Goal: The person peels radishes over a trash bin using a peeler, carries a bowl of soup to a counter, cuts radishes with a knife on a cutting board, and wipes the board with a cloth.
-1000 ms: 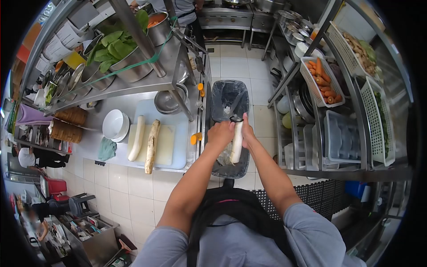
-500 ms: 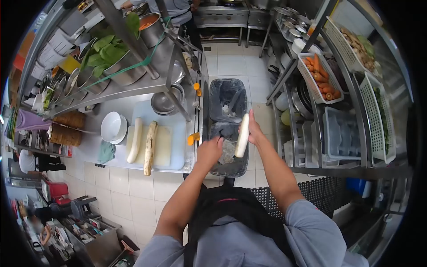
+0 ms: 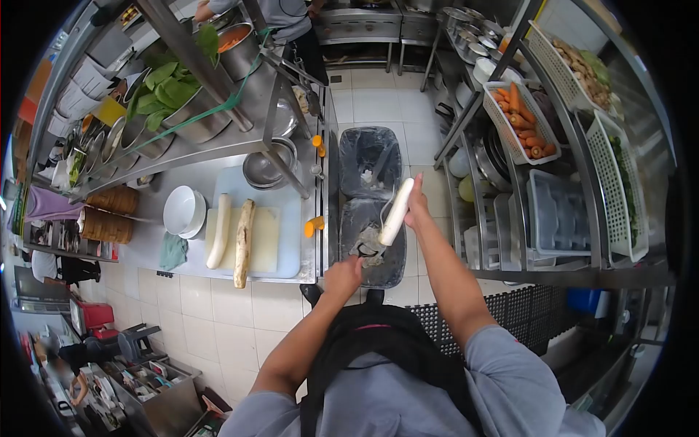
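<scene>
My right hand [image 3: 417, 206] is closed round the upper end of a long white peeled root vegetable [image 3: 397, 211], tilted over the lined bins. A thin strip of peel hangs beside the root. My left hand [image 3: 344, 276] grips a dark-framed peeler [image 3: 370, 252] just below the root's lower end. Under both hands stands the near black bin [image 3: 397, 273], with peelings [image 3: 368, 237] inside. On the cutting board [image 3: 290, 251] to the left lie another white root [image 3: 219, 231] and a brown-skinned, blotchy root [image 3: 245, 244].
White bowls [image 3: 184, 210], a green cloth [image 3: 173, 250] and metal bowls [image 3: 269, 164] are on the left counter. A second bin [image 3: 397, 146] stands beyond the near one. The right rack holds a carrot basket [image 3: 495, 109]. Another person [image 3: 287, 22] stands at the far left.
My left hand has moved down and slightly left with the peeler, away from the root's side. The root's upper end has shifted up and right, and a peel strip now hangs beside it.
</scene>
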Demonstrator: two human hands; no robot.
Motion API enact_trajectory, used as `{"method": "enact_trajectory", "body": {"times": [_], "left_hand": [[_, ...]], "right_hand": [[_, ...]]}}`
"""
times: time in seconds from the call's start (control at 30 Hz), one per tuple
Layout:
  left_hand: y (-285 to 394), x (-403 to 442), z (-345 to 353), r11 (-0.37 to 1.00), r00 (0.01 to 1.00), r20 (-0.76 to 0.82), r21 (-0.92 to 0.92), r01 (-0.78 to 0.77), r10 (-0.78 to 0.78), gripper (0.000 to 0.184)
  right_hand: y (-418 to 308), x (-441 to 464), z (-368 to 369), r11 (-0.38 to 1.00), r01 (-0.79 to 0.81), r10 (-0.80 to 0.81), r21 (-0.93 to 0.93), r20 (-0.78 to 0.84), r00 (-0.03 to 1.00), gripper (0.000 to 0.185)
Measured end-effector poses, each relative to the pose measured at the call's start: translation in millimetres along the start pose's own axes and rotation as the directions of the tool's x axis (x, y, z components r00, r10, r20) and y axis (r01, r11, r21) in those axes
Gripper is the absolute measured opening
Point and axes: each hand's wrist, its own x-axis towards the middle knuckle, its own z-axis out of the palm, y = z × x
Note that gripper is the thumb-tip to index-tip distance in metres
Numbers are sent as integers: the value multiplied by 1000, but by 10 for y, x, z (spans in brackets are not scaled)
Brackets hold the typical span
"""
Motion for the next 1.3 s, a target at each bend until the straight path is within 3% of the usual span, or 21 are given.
{"method": "enact_trajectory", "body": {"times": [0.07,0.13,0.23,0.27,0.37,0.43,0.5,0.57,0.63,0.7,0.77,0.8,0.87,0.9,1.0,1.1,1.17,1.3], "left_hand": [[-8,0,-30,1000,1000,-4,4,15,-15,28],[173,273,-281,999,991,-125,-25,-44,40,28],[548,763,-522,998,985,-166,-12,-55,53,31],[627,895,-561,998,983,-175,-16,-62,59,32],[670,1168,-533,997,993,-104,-49,-63,58,34],[638,1083,-434,996,993,-111,-71,-57,49,35],[497,796,-295,994,990,-109,-55,-95,89,34],[316,394,-204,997,995,-74,-42,-72,69,31],[127,101,-136,996,999,3,76,-39,39,29],[33,112,-171,997,999,-16,70,-33,34,29],[65,196,-204,998,999,-38,55,-23,26,29],[215,347,-361,998,991,-113,20,-63,65,28],[494,675,-637,995,972,-217,-23,-100,93,29],[613,824,-716,995,967,-240,-34,-96,86,30],[787,1191,-798,998,990,-131,-40,-51,45,32],[732,1190,-720,992,990,-129,-101,-70,57,34],[527,926,-483,988,985,-125,-77,-131,121,35],[8,258,-165,995,998,-5,75,-60,60,29]], "right_hand": [[50,60,-82,1000,17,-17,10,-9,1000,72],[90,-22,-79,999,-35,38,-21,129,991,70],[240,-198,21,994,-34,59,-108,230,971,68],[250,-310,95,978,-20,56,-206,171,984,72],[277,-445,288,975,29,7,-221,162,987,74],[230,-432,301,982,47,-17,-181,165,986,78],[158,-295,302,1000,-8,7,6,69,998,79],[68,-80,169,996,-16,8,82,106,994,78],[-74,-79,147,999,45,-45,-9,19,999,78],[-103,-79,114,996,67,-69,-62,-28,997,79],[-100,-70,72,984,117,-98,-137,137,986,78],[-89,-94,52,983,118,-98,-143,139,985,78],[-44,-173,53,984,32,41,-176,396,917,77],[-1,-229,101,983,34,44,-183,403,914,77],[138,-359,319,984,98,-36,-146,375,926,81],[106,-346,367,993,85,-54,-78,339,939,79],[-32,-299,314,998,64,-54,-25,286,957,76],[-260,-74,204,987,113,-126,115,110,986,73]]}}
